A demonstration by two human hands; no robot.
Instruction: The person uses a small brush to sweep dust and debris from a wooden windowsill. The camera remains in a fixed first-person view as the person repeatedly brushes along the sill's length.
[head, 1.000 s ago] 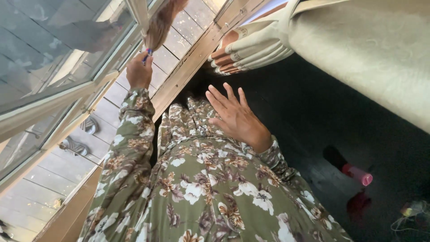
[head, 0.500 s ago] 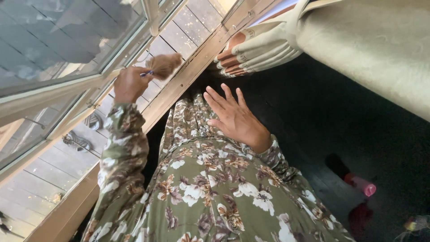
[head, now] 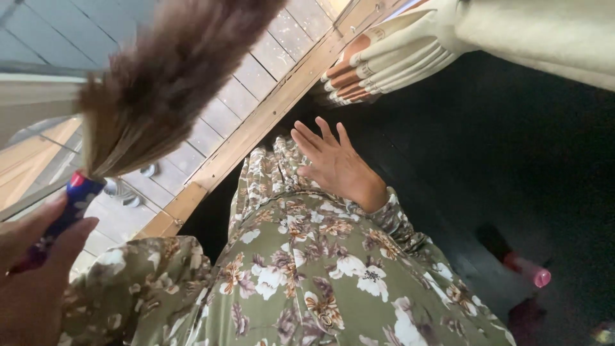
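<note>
Left hand (head: 32, 282) grips the blue handle of a brown feather duster (head: 166, 77); right hand (head: 336, 163) hangs spread, empty. Risk: the plume, close to the window frame (head: 38, 96), could snag there and twist in the grip.

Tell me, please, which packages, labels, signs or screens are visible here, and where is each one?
No package, sign or screen is visible.
Only the feather duster in the left hand has a printed wrap on its handle: blue and red, print too blurred to tell.
</note>
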